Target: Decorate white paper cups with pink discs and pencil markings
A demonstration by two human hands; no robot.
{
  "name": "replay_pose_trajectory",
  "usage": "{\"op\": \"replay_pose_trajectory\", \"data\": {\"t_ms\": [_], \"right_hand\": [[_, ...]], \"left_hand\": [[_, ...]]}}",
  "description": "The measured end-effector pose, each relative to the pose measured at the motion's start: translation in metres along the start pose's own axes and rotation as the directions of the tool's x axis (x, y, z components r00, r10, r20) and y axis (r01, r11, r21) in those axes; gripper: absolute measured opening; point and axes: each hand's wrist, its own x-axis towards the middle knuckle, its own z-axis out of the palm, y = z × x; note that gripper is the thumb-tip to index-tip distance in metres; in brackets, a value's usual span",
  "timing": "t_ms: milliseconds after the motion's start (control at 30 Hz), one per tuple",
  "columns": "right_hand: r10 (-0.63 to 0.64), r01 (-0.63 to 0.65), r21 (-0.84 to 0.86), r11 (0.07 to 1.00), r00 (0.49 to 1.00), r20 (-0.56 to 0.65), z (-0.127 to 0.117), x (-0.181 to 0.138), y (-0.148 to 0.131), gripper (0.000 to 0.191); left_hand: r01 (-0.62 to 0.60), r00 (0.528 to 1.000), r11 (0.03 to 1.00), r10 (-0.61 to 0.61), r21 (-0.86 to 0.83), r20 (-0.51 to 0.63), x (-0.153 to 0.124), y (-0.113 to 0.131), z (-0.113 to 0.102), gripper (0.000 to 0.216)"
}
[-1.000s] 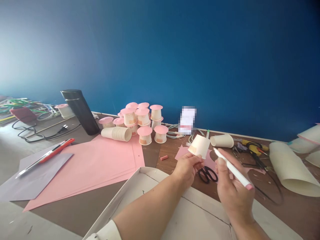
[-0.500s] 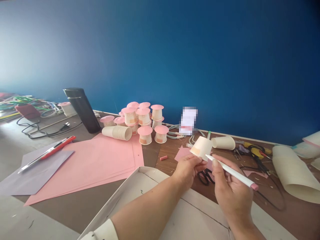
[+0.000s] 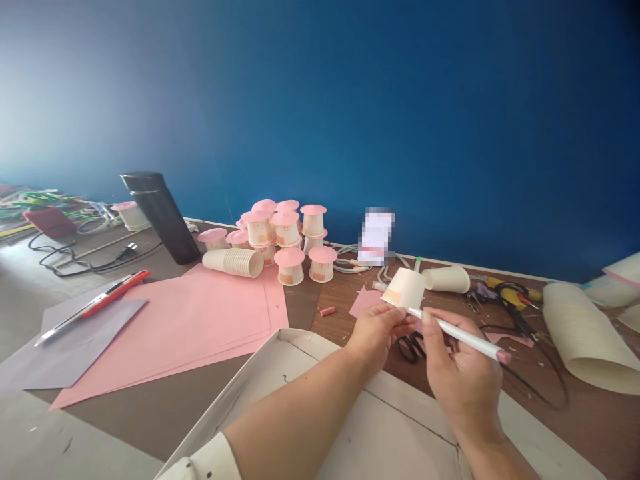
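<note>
A white paper cup (image 3: 407,285), upside down with an orange patch low on its side, is gripped near the rim by my left hand (image 3: 376,331). My right hand (image 3: 460,373) is closed round a white marker (image 3: 465,338) with a pink end. The marker's tip meets the cup's lower side, close to my left fingertips; whether it touches cannot be made out. Behind my hands lie black-handled scissors (image 3: 411,348), partly hidden, and a pink paper scrap (image 3: 364,301). A small pink marker cap (image 3: 327,311) rests on the wood to the left.
Paper cups with pink round tops (image 3: 289,260) are stacked by the wall. Nested cups (image 3: 233,262) lie on pink sheets (image 3: 200,327). A utility knife (image 3: 95,305), black bottle (image 3: 160,217) and large cup stack (image 3: 585,333) stand or lie around. A white board (image 3: 310,413) sits under my forearms.
The marker tip has shifted slightly left and down along the cup, and my right hand moved with it. My left hand keeps its hold. The whole view has shifted slightly.
</note>
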Motion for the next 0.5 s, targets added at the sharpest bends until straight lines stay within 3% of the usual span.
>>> {"op": "replay_pose_trajectory", "data": {"t_ms": [500], "right_hand": [[-0.062,0.062,-0.032,0.998,0.998,0.010,0.0002,0.0018,0.0000,0.037]], "left_hand": [[0.002,1.000,1.000,-0.002,0.019,-0.004,-0.0012,0.0001,0.0019,0.012]]}}
